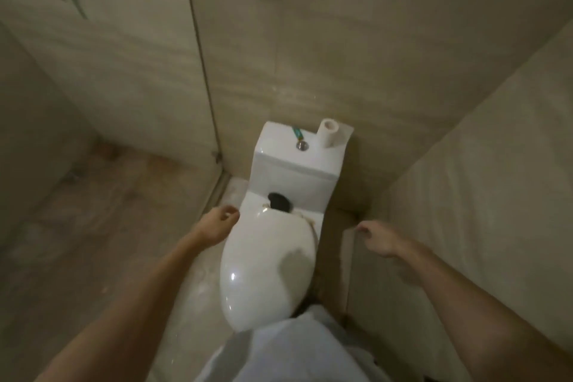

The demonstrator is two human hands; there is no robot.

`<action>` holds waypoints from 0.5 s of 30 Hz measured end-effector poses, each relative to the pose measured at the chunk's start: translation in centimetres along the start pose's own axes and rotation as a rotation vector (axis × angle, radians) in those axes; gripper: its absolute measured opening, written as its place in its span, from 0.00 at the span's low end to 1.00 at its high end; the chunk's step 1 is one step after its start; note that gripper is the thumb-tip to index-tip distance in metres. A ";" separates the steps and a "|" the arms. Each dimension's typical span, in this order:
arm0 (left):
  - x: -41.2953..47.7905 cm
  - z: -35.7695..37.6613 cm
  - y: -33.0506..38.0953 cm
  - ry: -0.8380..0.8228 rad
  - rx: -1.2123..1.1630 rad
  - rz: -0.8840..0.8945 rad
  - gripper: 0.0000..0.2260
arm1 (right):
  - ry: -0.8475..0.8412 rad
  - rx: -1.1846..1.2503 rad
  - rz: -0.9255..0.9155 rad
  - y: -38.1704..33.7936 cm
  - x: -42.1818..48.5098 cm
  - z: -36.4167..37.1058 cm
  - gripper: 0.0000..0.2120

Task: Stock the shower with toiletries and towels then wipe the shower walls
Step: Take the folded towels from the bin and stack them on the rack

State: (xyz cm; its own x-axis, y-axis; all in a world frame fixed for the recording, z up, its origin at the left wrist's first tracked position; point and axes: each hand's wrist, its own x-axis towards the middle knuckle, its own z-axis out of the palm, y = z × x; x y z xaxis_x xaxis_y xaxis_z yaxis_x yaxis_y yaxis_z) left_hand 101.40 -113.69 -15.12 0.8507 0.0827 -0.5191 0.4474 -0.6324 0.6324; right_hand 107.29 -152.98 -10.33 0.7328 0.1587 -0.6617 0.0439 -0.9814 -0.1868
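While both hands (297, 234) hang empty, tissue roll (331, 133) on tank, well beyond

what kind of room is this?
A bathroom, most likely: a white toilet with its lid shut, a toilet paper roll upright on the cistern, and a glass shower partition at left. Both hands appear empty.

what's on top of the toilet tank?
On the tank lid: an upright toilet paper roll at the right rear, a round metal flush button, and a small green tag just behind the button. The tank's inside is covered by the lid.
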 end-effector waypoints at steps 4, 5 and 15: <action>-5.5 6.3 -8.3 -0.064 -0.150 -0.248 0.11 | -0.205 0.056 0.059 2.2 -0.7 8.6 0.18; -7.1 7.7 -9.9 -0.072 -0.193 -0.323 0.11 | -0.233 0.062 0.070 2.5 -1.3 10.1 0.18; -20.4 16.3 -15.2 0.109 -0.574 -0.782 0.12 | -0.424 0.106 0.124 7.7 -3.1 18.4 0.12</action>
State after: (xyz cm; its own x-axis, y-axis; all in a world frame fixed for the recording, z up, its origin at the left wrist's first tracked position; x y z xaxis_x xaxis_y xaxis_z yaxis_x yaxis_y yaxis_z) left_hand 72.70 -118.31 -23.53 0.2646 0.4081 -0.8737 0.9383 0.1004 0.3311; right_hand 92.87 -159.09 -23.10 0.3840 0.0926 -0.9187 -0.1125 -0.9829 -0.1461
